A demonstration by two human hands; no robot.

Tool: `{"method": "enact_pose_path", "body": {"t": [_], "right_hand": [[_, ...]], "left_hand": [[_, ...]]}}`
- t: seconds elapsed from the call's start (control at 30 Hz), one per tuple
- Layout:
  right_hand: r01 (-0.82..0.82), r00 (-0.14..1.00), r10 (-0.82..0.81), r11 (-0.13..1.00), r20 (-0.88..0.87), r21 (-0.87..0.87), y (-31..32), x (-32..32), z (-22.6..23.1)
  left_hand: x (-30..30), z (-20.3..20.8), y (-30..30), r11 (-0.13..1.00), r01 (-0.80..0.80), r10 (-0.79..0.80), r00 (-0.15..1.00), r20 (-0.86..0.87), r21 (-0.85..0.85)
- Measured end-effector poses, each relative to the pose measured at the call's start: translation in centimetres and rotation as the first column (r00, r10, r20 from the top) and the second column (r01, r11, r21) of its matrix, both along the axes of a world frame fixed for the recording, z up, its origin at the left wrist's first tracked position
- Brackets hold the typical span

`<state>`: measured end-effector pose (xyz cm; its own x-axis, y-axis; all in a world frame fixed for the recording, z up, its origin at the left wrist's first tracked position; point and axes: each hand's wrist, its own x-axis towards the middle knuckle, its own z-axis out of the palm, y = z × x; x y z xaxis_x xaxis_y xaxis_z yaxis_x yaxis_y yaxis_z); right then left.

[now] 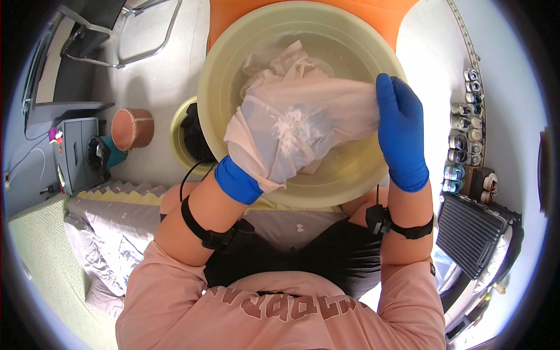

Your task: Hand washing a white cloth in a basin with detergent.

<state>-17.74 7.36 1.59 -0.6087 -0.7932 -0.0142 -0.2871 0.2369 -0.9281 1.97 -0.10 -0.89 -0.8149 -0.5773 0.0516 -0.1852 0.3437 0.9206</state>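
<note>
A wet, thin, pale pink garment (344, 99) is stretched over the large cream basin (211, 111). White powder (297, 128) lies in a patch on its upper side. My left hand (238, 179), in a blue glove, is inside or beneath the fabric; only the glove's cuff shows plainly, and the fingers are hidden. At the basin's right rim my right hand (403, 131), also blue-gloved, grips the garment's far end and holds it taut, thumb up. The rest of the garment lies bunched in the cloudy water (356, 58) towards the back.
The basin stands on an orange surface (219, 23). Left of it is a smaller yellow tub (178, 137) with dark cloth. Farther left stand a brown stool (133, 128), a grey cabinet (79, 154) and a metal-framed chair (122, 55). Shoes (461, 124) and a black suitcase (471, 233) line the right.
</note>
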Motion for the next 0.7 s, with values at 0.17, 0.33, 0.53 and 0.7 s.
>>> {"method": "enact_pose_path", "body": {"t": [0.17, 0.33, 0.53, 0.7], "right_hand": [[-0.437, 0.899, 0.438, 0.899, -0.010, 0.034, 1.1, 4.2, 0.9], [0.046, 0.954, -0.031, 0.998, 0.298, -0.045, 0.7, 4.6, -0.8], [0.173, 0.966, -0.157, 0.983, 0.206, -0.060, 0.6, 1.7, -0.9], [-0.016, 0.957, 0.009, 1.000, 0.289, 0.025, 0.3, 2.8, -0.9]], "left_hand": [[-0.5, -3.2, -0.1, 0.726, 0.044, 0.241, 0.918, -0.314, 0.686], [0.1, -2.7, 0.6, 0.103, 0.371, 0.593, 0.722, -0.356, 0.923], [0.0, -3.9, 0.0, 0.940, -0.064, 0.137, 0.971, -0.198, 0.336], [0.0, -6.4, -0.5, 0.628, -0.003, 0.364, 0.885, -0.290, 0.779]]}}
